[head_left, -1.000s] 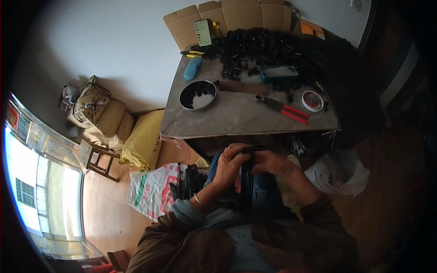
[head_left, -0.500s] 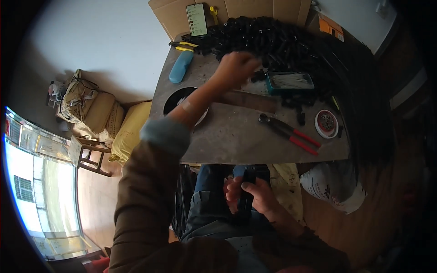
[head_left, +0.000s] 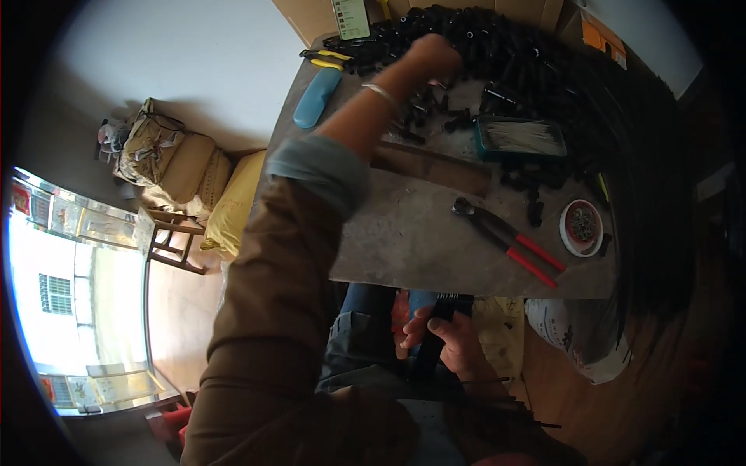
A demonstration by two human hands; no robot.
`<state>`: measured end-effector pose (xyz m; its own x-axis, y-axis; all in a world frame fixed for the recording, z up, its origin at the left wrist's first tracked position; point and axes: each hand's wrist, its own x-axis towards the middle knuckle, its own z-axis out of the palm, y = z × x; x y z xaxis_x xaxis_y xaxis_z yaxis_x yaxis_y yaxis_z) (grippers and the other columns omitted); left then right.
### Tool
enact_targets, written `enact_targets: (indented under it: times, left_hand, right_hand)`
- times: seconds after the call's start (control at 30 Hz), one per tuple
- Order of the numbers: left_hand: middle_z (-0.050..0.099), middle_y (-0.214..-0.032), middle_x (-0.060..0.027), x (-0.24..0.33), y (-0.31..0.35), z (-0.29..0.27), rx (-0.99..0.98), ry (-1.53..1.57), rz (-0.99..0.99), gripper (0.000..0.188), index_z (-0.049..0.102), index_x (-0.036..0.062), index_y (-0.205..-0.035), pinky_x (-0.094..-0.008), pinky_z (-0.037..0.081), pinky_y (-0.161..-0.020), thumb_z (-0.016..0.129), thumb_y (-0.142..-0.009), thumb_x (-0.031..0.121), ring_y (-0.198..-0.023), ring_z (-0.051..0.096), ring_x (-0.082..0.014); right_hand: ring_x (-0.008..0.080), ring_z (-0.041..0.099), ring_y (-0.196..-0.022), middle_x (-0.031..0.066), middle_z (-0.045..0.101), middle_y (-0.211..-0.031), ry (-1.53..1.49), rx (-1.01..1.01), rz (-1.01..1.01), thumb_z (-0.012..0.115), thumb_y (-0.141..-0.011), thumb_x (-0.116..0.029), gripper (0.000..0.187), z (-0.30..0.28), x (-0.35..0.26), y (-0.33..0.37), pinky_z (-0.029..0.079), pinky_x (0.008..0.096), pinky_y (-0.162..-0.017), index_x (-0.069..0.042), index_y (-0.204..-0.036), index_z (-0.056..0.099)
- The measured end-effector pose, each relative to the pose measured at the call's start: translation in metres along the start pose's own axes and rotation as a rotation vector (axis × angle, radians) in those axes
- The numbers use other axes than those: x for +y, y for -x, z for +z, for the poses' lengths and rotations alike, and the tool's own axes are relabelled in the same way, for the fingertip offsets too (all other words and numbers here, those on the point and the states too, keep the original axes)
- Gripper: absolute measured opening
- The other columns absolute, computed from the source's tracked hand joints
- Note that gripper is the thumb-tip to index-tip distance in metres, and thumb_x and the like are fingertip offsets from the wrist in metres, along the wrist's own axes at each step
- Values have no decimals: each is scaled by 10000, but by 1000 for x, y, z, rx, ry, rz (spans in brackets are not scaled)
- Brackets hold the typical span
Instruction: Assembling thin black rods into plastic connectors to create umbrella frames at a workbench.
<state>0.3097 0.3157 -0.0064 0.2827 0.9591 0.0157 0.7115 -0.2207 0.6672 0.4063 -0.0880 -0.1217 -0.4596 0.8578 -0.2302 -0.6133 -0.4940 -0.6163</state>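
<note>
Head view: my left hand (head_left: 435,54) has left my lap and now reaches onto the pile of black parts (head_left: 497,39) at the far side of the table (head_left: 404,233); finger state cannot be told. My right hand (head_left: 454,342) stays below the table's near edge, fingers pinched on a black comb-like piece (head_left: 443,311), so I judge another part is being fetched.

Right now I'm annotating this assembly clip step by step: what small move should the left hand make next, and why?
Probably close on one small black part from the pile and draw it back. The left hand is stretched out over that pile, while the right hand waits in the lap gripping a black piece.
</note>
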Motion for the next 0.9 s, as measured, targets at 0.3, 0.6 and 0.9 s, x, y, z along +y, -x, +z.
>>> enact_targets:
  times: [0.3, 0.6, 0.9]
  left_hand:
    - [682, -856, -116, -67, 75, -45, -170, -399, 173, 269, 690, 128, -982, -360, 503, -783, 670, -756, 272, -829, 653, -239]
    - [674, -890, -125, -71, 80, -31, -35, -592, 231, 309, 670, 160, -1038, -394, 503, -785, 656, -780, 330, -887, 643, -305]
    - [648, -792, -94, -17, 247, -58, -122, 108, 343, 203, 613, 7, -950, -302, 512, -614, 657, -820, 156, -686, 625, -185]
  right_hand:
    - [273, 669, -790, 175, 649, -959, -38, -50, -21, 496, -937, -161, 253, -2, 5, -3, 519, 352, -605, 6, -1126, 523]
    - [275, 662, -791, 173, 642, -958, 72, -22, -21, 480, -940, -160, 259, 23, 4, 6, 521, 350, -572, 7, -1134, 520]
    - [344, 660, -765, 238, 625, -966, -33, 13, -110, 439, -944, -160, 273, 38, 16, 20, 529, 451, -746, 14, -1150, 403]
